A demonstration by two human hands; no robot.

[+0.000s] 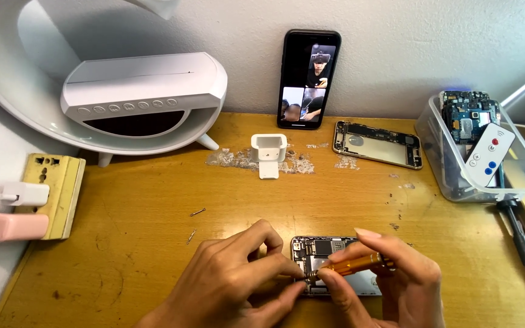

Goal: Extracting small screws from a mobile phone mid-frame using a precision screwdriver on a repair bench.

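Worn yellow wooden desk [141, 243], seen from above; places below are given relative to the opened silver smartphone chassis with exposed circuit board [329, 249], which lies flat at the near edge so both hands can bear on it.

Large white crescent-shaped lamp with flat speaker platform [144, 91]: far to the left and behind, against the wall, out of the working area.

Clear plastic tub [442, 155]: behind and to the right, within reach; it gathers loose blue circuit boards and a white remote control with red and blue buttons [488, 153].

Black smartphone with lit screen [308, 79]: directly behind, leaned upright on the wall so its display faces the worker.

Left hand [232, 282]: on the chassis's left edge, fingertips drawn together around the driver tip, apparently steadying it.

Right hand [396, 279]: over the right half, fingers closed on the orange metal precision screwdriver [350, 265], held nearly level with its tip toward the board.

Empty silver phone frame [378, 144]: behind and slightly right, laid aside.

Small white plastic stand [269, 153]: behind, slightly left.

Tiny loose screws [197, 212]: to the left, apart.
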